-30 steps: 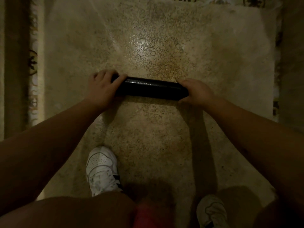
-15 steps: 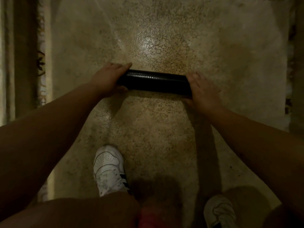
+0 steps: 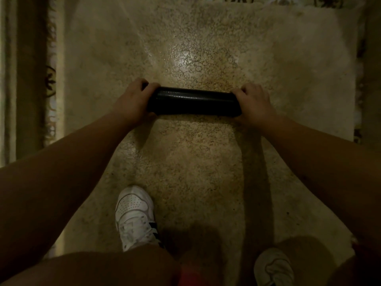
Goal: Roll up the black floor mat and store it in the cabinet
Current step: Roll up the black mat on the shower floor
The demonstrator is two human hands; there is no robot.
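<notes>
A: Where is the black floor mat?

B: It is rolled into a tight tube and lies crosswise on the speckled floor, ahead of the person's feet.

A: And the hands?

B: The left hand is clenched around the tube's left end, fingers curled over the top. The right hand grasps the right end the same way. Both forearms reach forward from the bottom corners.

A: Any container in view, a cabinet or box?

B: None that I can make out. The floor is edged by a patterned border on the left and along the top.

A: What else is near?

B: A white sneaker stands on the floor below the left hand, well apart from the roll. A second shoe shows at the lower right, in shadow.
</notes>
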